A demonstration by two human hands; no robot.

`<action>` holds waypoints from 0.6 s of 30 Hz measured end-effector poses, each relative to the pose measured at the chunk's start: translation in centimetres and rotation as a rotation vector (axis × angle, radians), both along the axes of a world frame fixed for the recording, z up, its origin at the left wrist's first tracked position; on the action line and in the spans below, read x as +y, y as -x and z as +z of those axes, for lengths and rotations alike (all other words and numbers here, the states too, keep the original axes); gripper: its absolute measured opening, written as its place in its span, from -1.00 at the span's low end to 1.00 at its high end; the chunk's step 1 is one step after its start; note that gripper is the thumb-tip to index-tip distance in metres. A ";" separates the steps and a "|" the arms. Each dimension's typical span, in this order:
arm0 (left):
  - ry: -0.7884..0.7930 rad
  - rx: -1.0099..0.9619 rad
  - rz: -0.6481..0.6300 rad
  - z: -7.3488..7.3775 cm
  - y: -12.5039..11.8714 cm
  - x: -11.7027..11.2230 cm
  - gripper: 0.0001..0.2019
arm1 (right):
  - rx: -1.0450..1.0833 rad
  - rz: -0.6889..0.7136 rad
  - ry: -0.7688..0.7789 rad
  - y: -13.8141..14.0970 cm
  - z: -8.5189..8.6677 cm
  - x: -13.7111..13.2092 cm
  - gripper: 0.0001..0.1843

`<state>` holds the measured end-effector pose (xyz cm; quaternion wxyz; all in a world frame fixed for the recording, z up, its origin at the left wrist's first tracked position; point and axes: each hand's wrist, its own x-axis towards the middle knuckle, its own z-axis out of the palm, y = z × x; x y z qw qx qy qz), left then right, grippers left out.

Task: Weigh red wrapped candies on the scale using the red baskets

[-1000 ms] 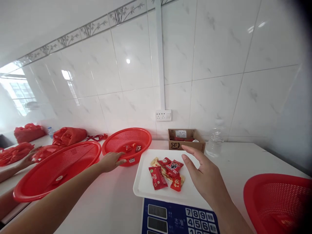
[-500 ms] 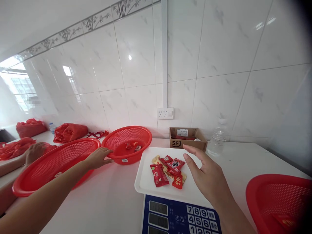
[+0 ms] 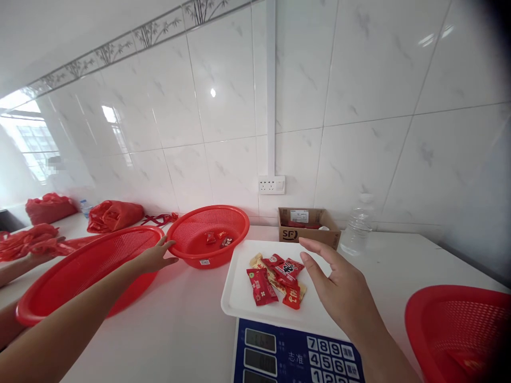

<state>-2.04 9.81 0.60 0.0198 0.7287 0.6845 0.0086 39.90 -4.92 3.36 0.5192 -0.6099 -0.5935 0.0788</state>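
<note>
Your left hand [image 3: 154, 258], fingers [image 3: 165, 246] spread and empty, lies between the large basket [image 3: 59, 287] and the small basket [image 3: 207, 236]. Your right hand [image 3: 343, 290], fingers open, hangs over the scale tray [image 3: 239, 298], candy packets [image 3: 275, 279] just left of its fingertips [image 3: 309, 261].

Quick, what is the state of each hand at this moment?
Left hand: open, holding nothing, fingers spread near the small red basket.
Right hand: open, holding nothing, above the white tray beside the candy packets.
</note>
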 end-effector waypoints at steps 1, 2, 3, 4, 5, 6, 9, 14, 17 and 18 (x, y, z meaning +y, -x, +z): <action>0.010 0.003 0.012 0.1 -0.2 0.2 -0.29 | -0.005 0.001 0.003 0.0 0.0 0.0 -0.58; 0.021 0.003 0.024 0.2 -0.5 0.3 -0.32 | -0.010 0.004 0.004 0.0 0.0 0.1 -0.58; 0.031 0.001 0.041 0.3 -0.7 0.5 -0.36 | -0.013 0.006 0.002 0.0 0.0 0.1 -0.58; 0.041 -0.003 0.063 0.4 -1.0 0.7 -0.39 | -0.017 0.008 0.002 0.0 -0.1 0.1 -0.58; 0.053 -0.010 0.089 0.4 -1.4 0.9 -0.42 | -0.020 0.008 0.001 0.0 -0.1 0.1 -0.59; 0.066 -0.020 0.119 0.5 -1.7 1.0 -0.45 | -0.022 0.006 0.001 0.0 -0.1 0.0 -0.59; 0.102 -0.071 0.200 0.5 -2.8 1.1 -0.46 | -0.025 0.004 -0.010 0.0 -0.1 0.0 -0.59; 0.075 -0.144 0.253 0.6 -4.3 0.6 -0.40 | -0.028 0.014 -0.009 -0.1 0.1 -0.1 -0.59; 0.045 -0.131 0.263 0.9 -4.7 0.2 -0.55 | -0.028 0.023 -0.001 -0.1 0.0 0.0 -0.59; 0.028 -0.119 0.261 1.0 -4.7 0.1 -0.61 | -0.026 0.026 -0.002 -0.2 0.0 0.0 -0.60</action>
